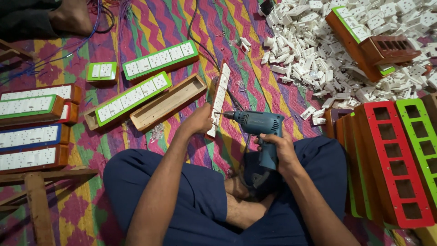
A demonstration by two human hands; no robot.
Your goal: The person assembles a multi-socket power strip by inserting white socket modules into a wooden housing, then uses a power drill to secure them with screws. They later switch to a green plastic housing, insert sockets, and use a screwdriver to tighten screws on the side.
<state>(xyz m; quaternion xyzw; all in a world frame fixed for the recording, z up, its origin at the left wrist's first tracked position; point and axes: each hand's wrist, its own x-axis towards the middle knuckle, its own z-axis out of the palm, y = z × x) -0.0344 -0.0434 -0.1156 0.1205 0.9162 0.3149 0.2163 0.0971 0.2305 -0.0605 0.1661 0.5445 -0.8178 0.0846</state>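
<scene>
I sit cross-legged on a patterned mat. My left hand (199, 122) grips the near end of a long socket panel (219, 93) stood on its edge, its white sockets facing right. My right hand (276, 146) holds a blue electric drill (258, 124) by its handle. The drill's bit points left and meets the panel's face near my left hand. A black cable runs from behind the panel toward the top of the view.
An open wooden box (169, 103) and two green-faced socket strips (160, 59) lie to the left. More finished strips are stacked at far left (32, 132). A heap of white sockets (318, 50) fills the upper right. Red and green cut-out panels (396, 159) lean at right. Another person's foot (73, 18) is at top left.
</scene>
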